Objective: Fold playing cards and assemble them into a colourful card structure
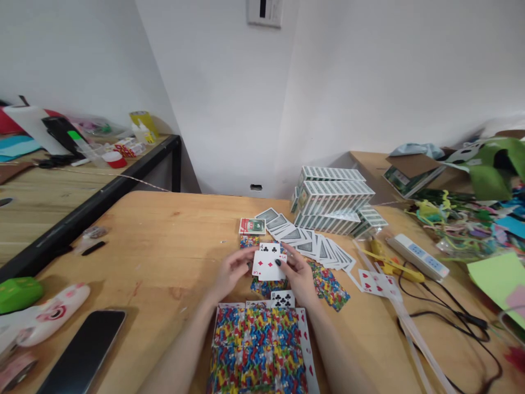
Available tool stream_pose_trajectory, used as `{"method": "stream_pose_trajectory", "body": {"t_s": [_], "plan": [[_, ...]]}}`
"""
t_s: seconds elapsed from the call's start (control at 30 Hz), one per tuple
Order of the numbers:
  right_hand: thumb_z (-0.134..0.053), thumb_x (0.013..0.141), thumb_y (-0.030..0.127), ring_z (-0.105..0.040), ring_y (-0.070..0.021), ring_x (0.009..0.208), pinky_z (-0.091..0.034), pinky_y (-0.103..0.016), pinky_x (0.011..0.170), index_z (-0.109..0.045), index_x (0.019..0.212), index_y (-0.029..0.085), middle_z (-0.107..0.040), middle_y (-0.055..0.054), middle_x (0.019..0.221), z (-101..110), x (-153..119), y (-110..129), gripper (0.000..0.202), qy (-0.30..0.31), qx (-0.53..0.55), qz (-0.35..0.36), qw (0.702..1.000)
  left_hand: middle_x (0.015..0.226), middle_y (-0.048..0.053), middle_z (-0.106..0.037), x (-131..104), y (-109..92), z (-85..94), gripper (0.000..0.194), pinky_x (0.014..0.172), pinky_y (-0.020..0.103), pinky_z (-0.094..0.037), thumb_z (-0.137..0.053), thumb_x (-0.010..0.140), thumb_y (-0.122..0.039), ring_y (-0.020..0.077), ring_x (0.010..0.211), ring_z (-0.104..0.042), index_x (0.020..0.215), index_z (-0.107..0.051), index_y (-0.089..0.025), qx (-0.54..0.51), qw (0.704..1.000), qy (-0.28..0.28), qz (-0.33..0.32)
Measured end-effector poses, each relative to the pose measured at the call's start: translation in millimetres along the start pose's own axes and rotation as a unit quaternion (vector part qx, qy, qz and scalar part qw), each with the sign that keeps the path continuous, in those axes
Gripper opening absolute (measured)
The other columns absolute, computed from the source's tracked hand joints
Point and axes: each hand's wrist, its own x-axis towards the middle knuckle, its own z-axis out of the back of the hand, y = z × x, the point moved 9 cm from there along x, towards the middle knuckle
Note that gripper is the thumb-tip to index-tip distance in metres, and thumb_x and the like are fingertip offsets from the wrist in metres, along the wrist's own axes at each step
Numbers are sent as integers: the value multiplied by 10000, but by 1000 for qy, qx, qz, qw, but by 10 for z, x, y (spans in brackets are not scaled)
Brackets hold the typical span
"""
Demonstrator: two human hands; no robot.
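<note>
Two face-up playing cards are held overlapping above the table's middle. On top is a three of diamonds (266,272), with the dark-nailed thumb of my right hand (301,276) pressed on its right edge. Behind it shows a four of clubs (269,248); the fingers of my left hand (232,273) close at the left edges of the two cards, partly hidden by them. Below the hands lies a panel of cards with colourful patterned backs (258,345). At its top edge a ten of clubs (283,299) sticks out, and a heart card (305,350) shows along its right side.
Grey-backed cards (326,250) fan out beyond my hands, beside a card box (252,226). Striped card boxes (336,197) are stacked behind. At right lie a yellow glue gun (394,265), a power strip (418,257) and black cables. A phone (82,353) lies at left.
</note>
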Motion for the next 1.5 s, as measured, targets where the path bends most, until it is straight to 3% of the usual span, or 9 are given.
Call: {"method": "stream_pose_trajectory", "body": {"t_s": [0.1, 0.23, 0.43, 0.67, 0.8, 0.97, 1.27, 1.5], "plan": [[-656, 642, 357, -552, -152, 583, -441, -263, 560, -463, 1178, 207, -599, 26, 608, -40, -2, -24, 589, 14, 17, -19, 1000, 846, 32, -603, 35, 47, 41, 555, 594, 231, -450, -568, 707, -239, 117, 676, -545, 1235, -400, -203, -14, 999, -32, 0], [-632, 654, 415, -546, -153, 565, -438, -267, 546, -578, 1006, 172, -610, -1, 620, -30, 3, -10, 431, 16, -30, -29, 999, 709, -2, -583, 81, 209, 30, 452, 540, 217, -455, -619, 669, -267, 106, 600, -546, 1086, -480, -160, 15, 999, -31, 39], [-608, 681, 422, -553, -154, 624, -429, -273, 623, -633, 827, 168, -630, -13, 682, -189, -16, 46, 294, 124, -103, -14, 987, 806, 3, -621, 91, 226, 49, 433, 517, 260, -501, -610, 690, -308, 134, 597, -609, 1016, -343, -213, -59, 996, -51, 43], [-538, 725, 473, -486, -128, 574, -390, -239, 554, -592, 771, 146, -572, -6, 639, -32, 37, -63, 334, 57, -128, -6, 990, 862, 43, -634, 92, 273, -78, 633, 631, 311, -516, -648, 655, -284, 166, 713, -613, 1195, -334, -182, -62, 996, 0, 69], [-530, 729, 475, -487, -134, 591, -390, -241, 565, -584, 744, 156, -558, 3, 623, -26, 39, -58, 323, 52, -128, -1, 990, 823, 37, -637, 96, 342, -42, 358, 627, 292, -505, -578, 698, -393, 167, 712, -598, 948, -556, -138, -37, 996, -6, 82], [-535, 736, 444, -479, -133, 597, -383, -241, 574, -605, 784, 153, -569, 0, 642, -46, 29, -11, 303, 53, -126, 4, 991, 665, 7, -622, 93, 402, -12, 308, 612, 318, -502, -557, 688, -438, 158, 593, -593, 709, -572, -131, -54, 993, -10, 107], [-537, 743, 418, -477, -125, 585, -380, -230, 557, -606, 833, 149, -571, 4, 646, -28, 37, 8, 292, 38, -117, 10, 992, 621, -5, -599, 75, 377, -92, 317, 617, 299, -474, -562, 680, -448, 137, 542, -570, 665, -567, -131, -30, 993, 25, 108], [-557, 711, 462, -508, -149, 572, -399, -243, 524, -610, 772, 146, -584, -14, 601, -44, 25, -50, 326, 55, -125, -17, 991, 497, -43, -447, 105, 258, 50, 357, 464, 187, -297, -516, 714, -443, 75, 488, -386, 564, -533, -120, 102, 993, -38, 55]]}}
